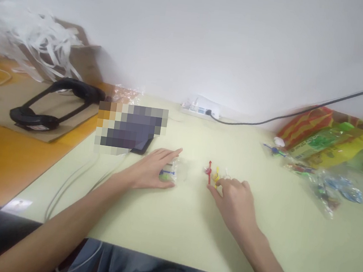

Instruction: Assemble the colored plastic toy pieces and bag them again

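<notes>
My left hand (152,168) rests on the table with its fingers stretched and its thumb apart. Between thumb and fingers lies a clear plastic bag (174,170) with small blue and green pieces inside, partly hidden by the hand. To the right, my right hand (235,201) has curled fingers, with the index fingertip at the lower end of a small yellow plastic piece (217,174). Just left of it is a red arrow-shaped plastic piece (209,172), its lower end by my thumb tip. A small whitish piece (227,174) shows behind the knuckles.
A dark tablet-like device (140,146), mostly blurred out, lies left of my left hand. A power strip (201,107) with a black cable (260,123) sits against the wall. Colourful packets (327,146) and small clear bags (327,195) are at right; a black frame (56,106) stands left.
</notes>
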A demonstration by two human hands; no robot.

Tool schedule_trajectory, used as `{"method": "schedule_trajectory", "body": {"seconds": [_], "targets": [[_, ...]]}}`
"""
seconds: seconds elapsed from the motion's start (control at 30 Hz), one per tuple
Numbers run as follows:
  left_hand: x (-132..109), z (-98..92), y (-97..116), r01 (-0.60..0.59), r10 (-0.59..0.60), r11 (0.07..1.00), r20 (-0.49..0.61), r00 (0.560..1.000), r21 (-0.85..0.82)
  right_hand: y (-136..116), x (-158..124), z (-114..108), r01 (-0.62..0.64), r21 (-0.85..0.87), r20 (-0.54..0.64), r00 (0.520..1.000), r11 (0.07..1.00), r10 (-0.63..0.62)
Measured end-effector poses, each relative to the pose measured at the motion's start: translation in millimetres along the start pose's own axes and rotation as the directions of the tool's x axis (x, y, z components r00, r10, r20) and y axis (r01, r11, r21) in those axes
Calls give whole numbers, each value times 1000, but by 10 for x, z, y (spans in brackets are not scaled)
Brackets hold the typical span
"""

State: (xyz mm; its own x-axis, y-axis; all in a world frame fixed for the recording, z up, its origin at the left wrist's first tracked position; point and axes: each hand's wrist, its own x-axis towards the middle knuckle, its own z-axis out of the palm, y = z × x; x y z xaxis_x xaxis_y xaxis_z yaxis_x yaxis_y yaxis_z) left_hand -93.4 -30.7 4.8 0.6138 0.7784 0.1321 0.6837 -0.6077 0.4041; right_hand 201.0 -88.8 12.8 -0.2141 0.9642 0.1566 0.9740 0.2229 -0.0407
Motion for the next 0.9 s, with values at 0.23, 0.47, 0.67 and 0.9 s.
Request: {"method": "schedule_trajectory", "body": {"seconds": [0.23,0.47,0.67,0.9], "targets": [[-26,-106,-40,12,-12,999,-1,1000,40,-137,22,130,-99,-24,41,994,995,100],[-34,-131,-76,87,-85,996,59,995,-36,-280,90,134,-186,64,84,980,981,180],[-23,-94,-70,72,-68,993,47,997,-91,-276,56,147,-199,274,-36,976,941,217],[-27,-57,-85,97,-92,985,37,995,-143,18,28,27,187,144,-314,940,972,-134]]}}
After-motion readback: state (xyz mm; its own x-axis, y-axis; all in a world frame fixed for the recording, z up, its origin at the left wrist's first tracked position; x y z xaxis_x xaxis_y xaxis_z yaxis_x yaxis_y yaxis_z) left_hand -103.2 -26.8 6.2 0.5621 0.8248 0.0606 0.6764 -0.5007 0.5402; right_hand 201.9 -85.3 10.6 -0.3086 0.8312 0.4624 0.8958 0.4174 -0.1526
